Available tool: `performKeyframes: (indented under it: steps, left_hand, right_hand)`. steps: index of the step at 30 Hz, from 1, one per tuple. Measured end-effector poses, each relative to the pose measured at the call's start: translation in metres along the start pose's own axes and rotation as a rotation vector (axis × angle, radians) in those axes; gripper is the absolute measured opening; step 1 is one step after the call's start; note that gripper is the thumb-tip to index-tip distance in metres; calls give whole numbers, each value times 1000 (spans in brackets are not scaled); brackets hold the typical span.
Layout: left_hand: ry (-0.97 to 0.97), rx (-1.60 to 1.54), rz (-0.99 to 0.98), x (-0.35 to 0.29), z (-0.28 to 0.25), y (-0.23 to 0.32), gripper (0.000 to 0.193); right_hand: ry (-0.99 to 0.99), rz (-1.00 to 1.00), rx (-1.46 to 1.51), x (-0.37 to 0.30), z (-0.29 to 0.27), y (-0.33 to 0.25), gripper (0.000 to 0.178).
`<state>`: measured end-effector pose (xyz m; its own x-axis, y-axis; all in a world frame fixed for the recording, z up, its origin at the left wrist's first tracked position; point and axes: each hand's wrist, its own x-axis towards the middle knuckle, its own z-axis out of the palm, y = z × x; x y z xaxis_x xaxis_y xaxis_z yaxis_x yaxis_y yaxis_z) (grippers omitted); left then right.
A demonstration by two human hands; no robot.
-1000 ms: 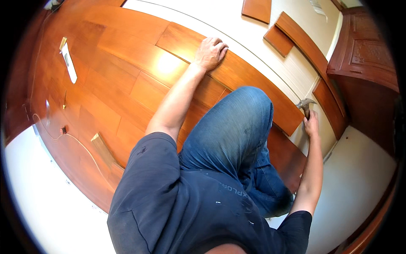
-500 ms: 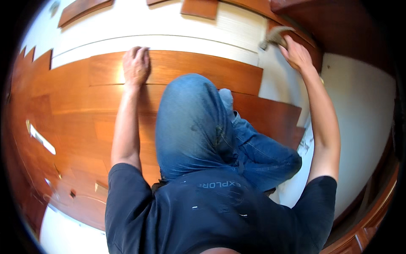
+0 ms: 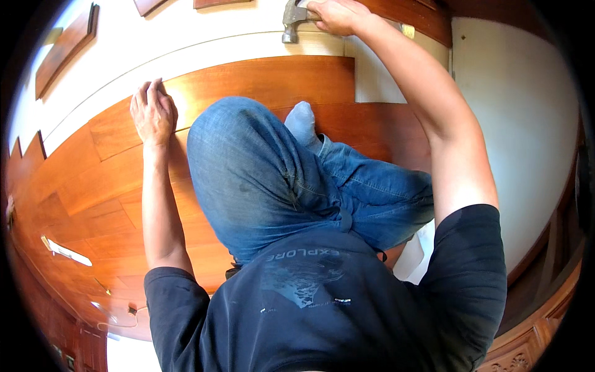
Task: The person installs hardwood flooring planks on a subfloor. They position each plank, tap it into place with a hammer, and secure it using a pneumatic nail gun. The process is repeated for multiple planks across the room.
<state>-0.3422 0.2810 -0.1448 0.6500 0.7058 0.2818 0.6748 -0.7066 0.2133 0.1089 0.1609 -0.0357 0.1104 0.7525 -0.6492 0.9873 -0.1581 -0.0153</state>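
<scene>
My right hand [image 3: 338, 15] grips a claw hammer [image 3: 290, 23] by its handle, the metal head hanging over the pale underlay [image 3: 248, 44] beyond the laid floor. My left hand [image 3: 154, 115] lies on a reddish-brown floor plank [image 3: 266, 77], its fingers loosely bent at the plank's far edge and holding no tool. This plank forms the outermost row, lying against the row nearer me; its right end stops short of the wall. My bent knee in jeans [image 3: 238, 167] and socked foot [image 3: 302, 124] hide part of the floor.
Loose planks [image 3: 67, 53] lie on the underlay at the far left and far edge. A white strip-like object [image 3: 69, 253] rests on the floor at left. A pale wall [image 3: 514, 124] stands at right, with carved woodwork [image 3: 520, 347] at lower right.
The hammer in my right hand has moved left, from the right-hand wall side to beyond the outermost plank. My view has shifted; my left hand remains on the plank.
</scene>
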Motion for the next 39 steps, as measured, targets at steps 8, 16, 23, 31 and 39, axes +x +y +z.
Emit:
performKeyframes:
  steps: [8,16,23,31,39]
  left_hand:
    - [7,-81,-63,-9,-1,-3,30]
    - [-284,-104,-114,-91,-48,17,69]
    - [-296,-135,-157,-136,-75,-7,68]
    - [-186,-170,-148,-135,-77,-8,57]
    - [-175,-203,-150,-139,-79,-11,54]
  right_hand:
    - [88,-100,-60,16,17,-11,41]
    - [303,-109,129,42,-18,-78,38]
    - [238,-203,8,107,-62,-170,45]
    - [1,-266,-41,136,-66,-258,39]
    - [21,-266,-17,145,-65,-288,37]
